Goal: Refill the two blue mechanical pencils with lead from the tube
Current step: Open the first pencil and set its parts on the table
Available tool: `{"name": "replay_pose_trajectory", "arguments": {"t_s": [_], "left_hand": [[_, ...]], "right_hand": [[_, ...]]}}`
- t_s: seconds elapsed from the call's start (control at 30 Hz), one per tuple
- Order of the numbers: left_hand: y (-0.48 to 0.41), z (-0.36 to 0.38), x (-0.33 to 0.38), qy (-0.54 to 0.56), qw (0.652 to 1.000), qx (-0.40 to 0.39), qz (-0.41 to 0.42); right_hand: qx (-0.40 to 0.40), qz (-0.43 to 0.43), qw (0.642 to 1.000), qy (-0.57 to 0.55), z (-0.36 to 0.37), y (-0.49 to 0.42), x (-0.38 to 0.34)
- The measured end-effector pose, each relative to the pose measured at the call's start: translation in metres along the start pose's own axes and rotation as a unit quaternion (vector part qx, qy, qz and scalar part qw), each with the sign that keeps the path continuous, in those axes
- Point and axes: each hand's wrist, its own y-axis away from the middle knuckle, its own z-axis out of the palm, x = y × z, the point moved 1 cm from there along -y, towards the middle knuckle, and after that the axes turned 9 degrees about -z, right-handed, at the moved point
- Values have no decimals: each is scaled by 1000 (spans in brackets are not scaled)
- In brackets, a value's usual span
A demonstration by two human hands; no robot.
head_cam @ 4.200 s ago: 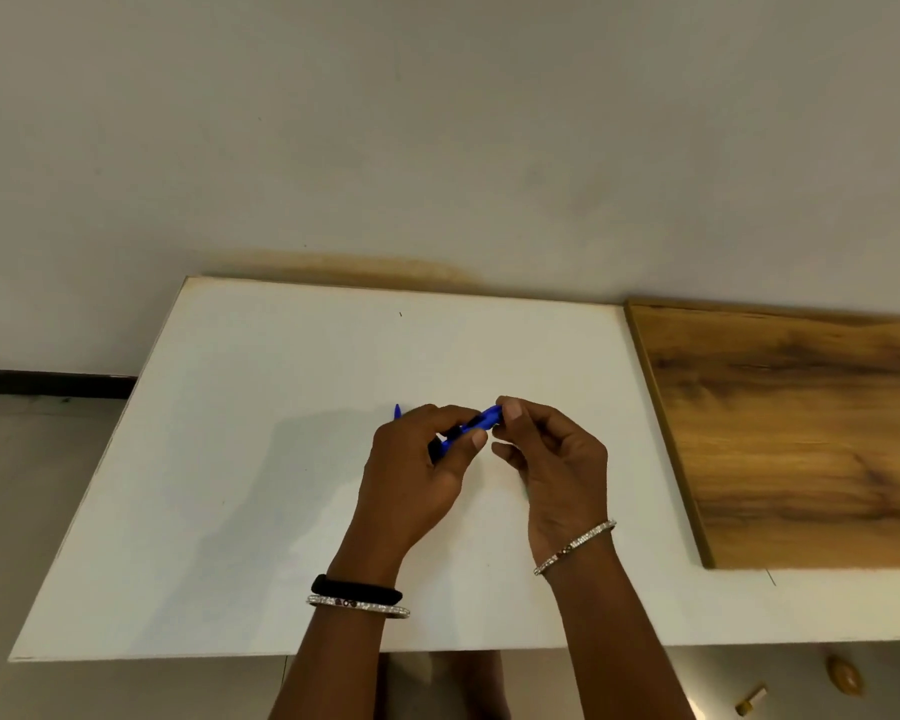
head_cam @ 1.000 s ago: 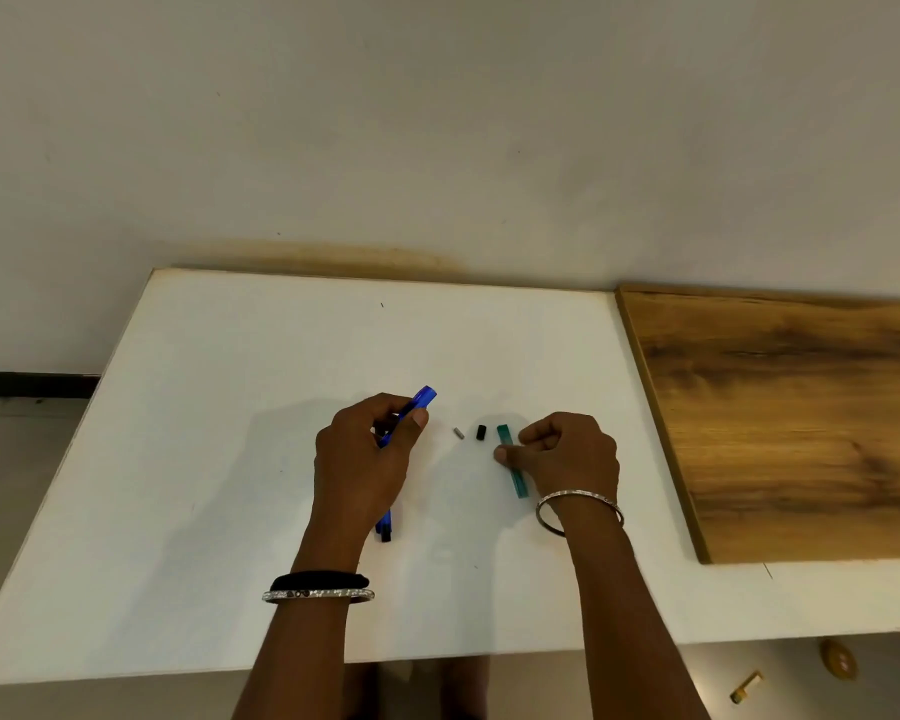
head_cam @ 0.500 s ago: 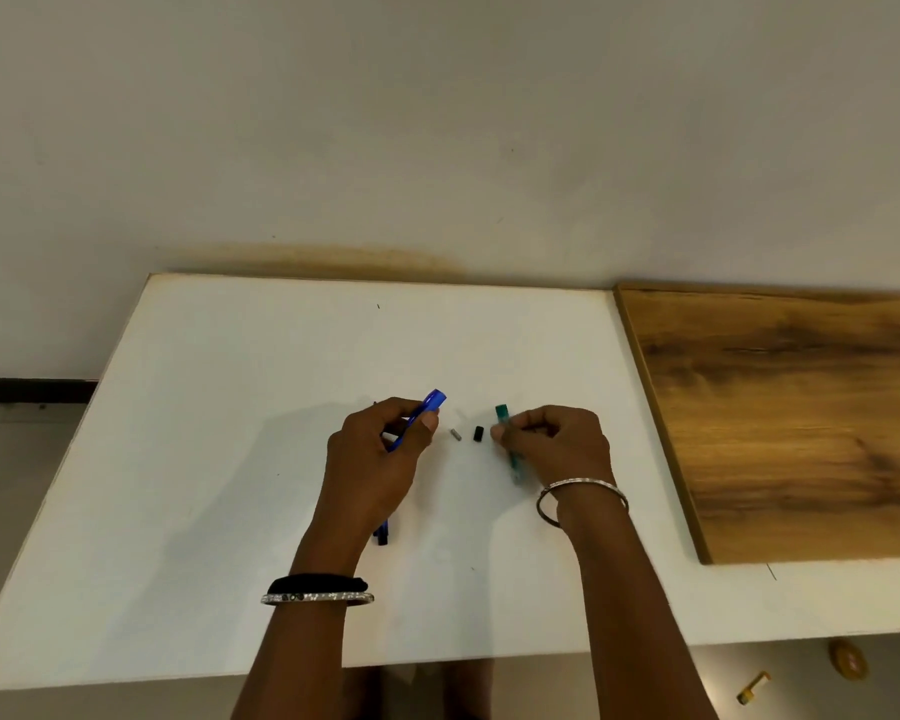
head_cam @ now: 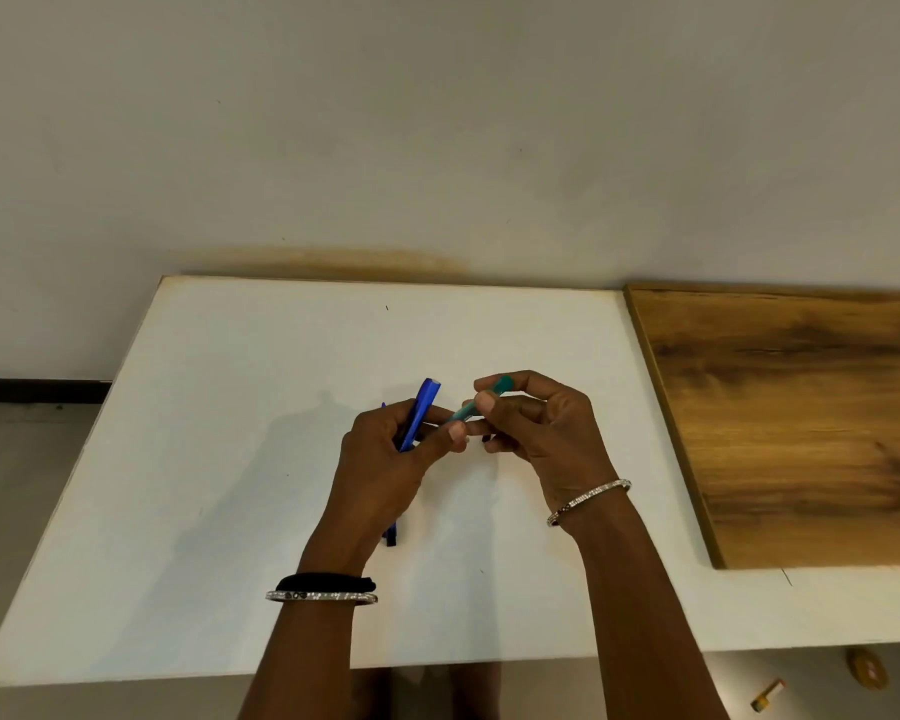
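My left hand [head_cam: 385,459] grips a blue mechanical pencil [head_cam: 421,410] that points up and away, its open top end free above my fingers. My right hand [head_cam: 536,428] pinches the green lead tube [head_cam: 481,400] between thumb and fingers, lifted off the table. The tube's lower end meets my left thumb and fingertips. A second blue pencil [head_cam: 391,535] lies on the white table [head_cam: 230,459] under my left wrist, mostly hidden. The small cap and eraser pieces seen earlier are hidden behind my hands.
A brown wooden board [head_cam: 801,418] lies on the right part of the table. The wall stands right behind the table's far edge. Small objects [head_cam: 767,701] lie on the floor at the lower right.
My right hand has lifted the green tube off the table and brought it left to my left hand. The left hand still holds the blue pencil, raised slightly.
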Motion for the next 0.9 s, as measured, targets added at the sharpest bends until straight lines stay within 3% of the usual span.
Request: {"name": "replay_pose_trajectory", "arguments": {"t_s": [0.27,0.53,0.9], "left_hand": [[-2,0,-4,-18,1000,21,-1],[-2,-1,-4,-71,995,38,49],[0,-3,-3,-67,995,52,58]], "right_hand": [[53,-6,998,-16,0,-2,3],[23,-17,1000,-4,1,-2,4],[83,33,996,-29,5,-2,5]]}}
